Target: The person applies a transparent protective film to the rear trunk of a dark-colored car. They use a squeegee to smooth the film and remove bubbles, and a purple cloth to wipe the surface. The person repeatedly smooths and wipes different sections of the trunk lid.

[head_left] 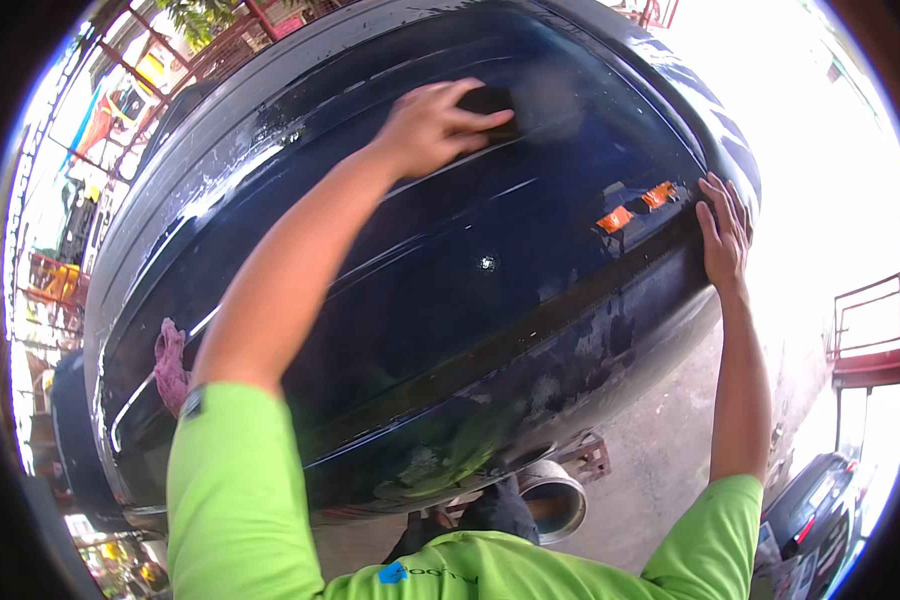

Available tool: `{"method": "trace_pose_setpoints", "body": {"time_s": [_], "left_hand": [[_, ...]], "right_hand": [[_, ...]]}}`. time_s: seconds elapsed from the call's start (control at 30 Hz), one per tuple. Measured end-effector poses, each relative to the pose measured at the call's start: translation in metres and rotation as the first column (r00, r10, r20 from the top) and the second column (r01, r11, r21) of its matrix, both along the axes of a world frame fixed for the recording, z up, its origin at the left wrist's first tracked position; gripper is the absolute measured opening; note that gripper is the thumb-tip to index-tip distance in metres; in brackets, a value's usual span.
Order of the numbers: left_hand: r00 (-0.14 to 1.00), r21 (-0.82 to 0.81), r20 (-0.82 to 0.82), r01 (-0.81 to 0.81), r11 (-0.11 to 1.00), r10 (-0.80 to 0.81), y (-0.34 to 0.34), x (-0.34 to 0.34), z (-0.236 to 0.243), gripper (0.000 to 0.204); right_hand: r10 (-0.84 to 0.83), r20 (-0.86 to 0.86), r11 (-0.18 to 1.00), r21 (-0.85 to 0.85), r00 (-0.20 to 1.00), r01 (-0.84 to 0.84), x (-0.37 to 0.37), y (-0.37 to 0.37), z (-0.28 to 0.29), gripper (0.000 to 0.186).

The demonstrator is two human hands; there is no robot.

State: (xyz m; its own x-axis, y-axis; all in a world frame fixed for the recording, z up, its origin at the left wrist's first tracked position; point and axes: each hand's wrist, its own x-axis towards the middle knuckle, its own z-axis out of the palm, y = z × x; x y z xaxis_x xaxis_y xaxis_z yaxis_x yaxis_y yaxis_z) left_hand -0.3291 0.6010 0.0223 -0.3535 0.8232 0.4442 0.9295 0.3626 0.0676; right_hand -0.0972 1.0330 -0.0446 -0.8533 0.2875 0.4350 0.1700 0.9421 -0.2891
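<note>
My left hand [432,125] grips a black pad [488,100] against the glossy dark blue car panel [440,270], on its upper middle part. My right hand [725,225] rests at the panel's right edge, fingers extended. Two orange tape-like pieces [615,219] sit on the paint just left of my right hand. A crumpled pink cloth [171,365] lies on the left part of the panel, beside my left upper arm. The paint shows wet-looking patches and pale smudges.
A round metal tub [560,490] is below the car near my legs, beside a small wooden piece [590,455] on the concrete floor [650,420]. Red railings [865,370] stand at the right, above a parked car [810,505]. Red metal fencing and foliage show at upper left.
</note>
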Motion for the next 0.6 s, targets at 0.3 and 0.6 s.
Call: {"method": "trace_pose_setpoints", "body": {"time_s": [0.3,0.6], "left_hand": [[0.813,-0.145,0.195,-0.530,0.836,0.549,-0.306,0.153,0.031,0.049],[0.992,-0.015,-0.079,-0.099,0.995,0.098,0.139,-0.057,-0.011,0.046]], "right_hand": [[-0.019,-0.085,1.000,0.009,0.996,0.020,0.000,-0.009,0.005,0.048],[-0.012,-0.116,0.999,-0.048,0.993,0.006,0.001,-0.010,0.006,0.043]]}}
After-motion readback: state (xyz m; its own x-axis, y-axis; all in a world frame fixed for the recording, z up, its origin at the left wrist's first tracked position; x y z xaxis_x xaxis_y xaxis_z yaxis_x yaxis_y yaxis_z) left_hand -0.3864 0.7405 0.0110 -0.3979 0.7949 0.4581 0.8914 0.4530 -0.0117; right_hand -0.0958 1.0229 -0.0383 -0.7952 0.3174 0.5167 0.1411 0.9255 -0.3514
